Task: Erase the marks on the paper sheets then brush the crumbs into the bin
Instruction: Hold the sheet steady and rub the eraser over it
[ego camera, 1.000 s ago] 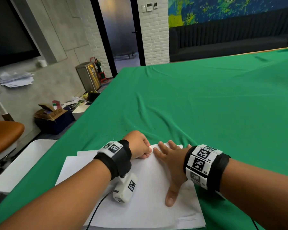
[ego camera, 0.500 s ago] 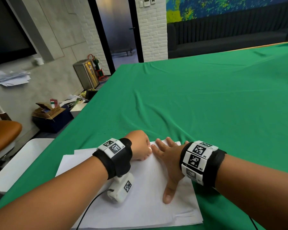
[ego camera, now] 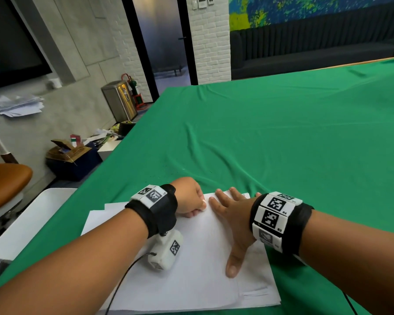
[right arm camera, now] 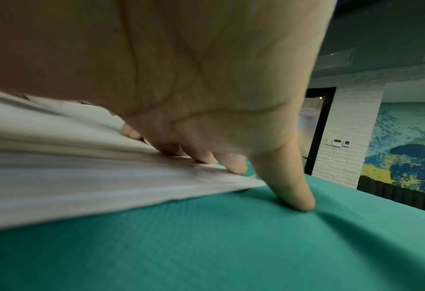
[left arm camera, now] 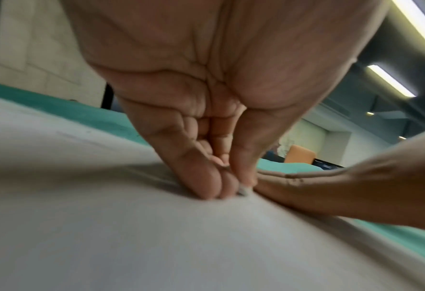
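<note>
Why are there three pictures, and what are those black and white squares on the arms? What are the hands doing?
No machine here: these are a person's two hands. The squares are printed tags on wristbands that carry small cameras. The big picture comes from a camera on the person's head, looking down. The other two come from the wrist cameras, looking along each palm at the fingers, so the hands look huge.

On the green cloth lies a stack of white paper sheets. The left hand pinches a small pale eraser in its fingertips and presses it on the top sheet. The right hand lies flat with its fingers spread, holding the paper down; its little finger touches the cloth just off the paper's edge. Tiny specks, perhaps crumbs, lie on the cloth beyond the hands.
</note>
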A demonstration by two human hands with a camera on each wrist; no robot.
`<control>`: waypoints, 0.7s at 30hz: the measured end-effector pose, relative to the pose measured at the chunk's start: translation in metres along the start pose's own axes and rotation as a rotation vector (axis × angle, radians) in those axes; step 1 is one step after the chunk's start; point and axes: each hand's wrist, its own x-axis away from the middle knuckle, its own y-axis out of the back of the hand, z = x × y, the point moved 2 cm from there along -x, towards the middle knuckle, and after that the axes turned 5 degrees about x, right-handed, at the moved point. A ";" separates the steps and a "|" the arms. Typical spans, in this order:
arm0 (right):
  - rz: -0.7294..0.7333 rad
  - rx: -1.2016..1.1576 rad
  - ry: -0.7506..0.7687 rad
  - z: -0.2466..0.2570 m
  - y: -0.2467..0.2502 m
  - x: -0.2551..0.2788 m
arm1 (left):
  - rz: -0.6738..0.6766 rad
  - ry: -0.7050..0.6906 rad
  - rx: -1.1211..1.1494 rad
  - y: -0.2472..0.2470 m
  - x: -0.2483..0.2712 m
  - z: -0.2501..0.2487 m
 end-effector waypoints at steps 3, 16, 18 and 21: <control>-0.005 0.009 -0.002 0.001 0.001 0.000 | -0.083 0.038 0.036 0.006 -0.008 0.001; 0.035 0.005 -0.007 -0.001 0.000 -0.004 | -0.047 -0.109 0.022 -0.002 -0.006 0.007; 0.033 0.001 -0.012 -0.001 0.000 -0.003 | 0.051 -0.135 0.011 -0.002 -0.001 0.008; 0.029 0.009 -0.011 0.000 0.000 -0.003 | 0.099 -0.117 0.029 -0.003 0.003 0.005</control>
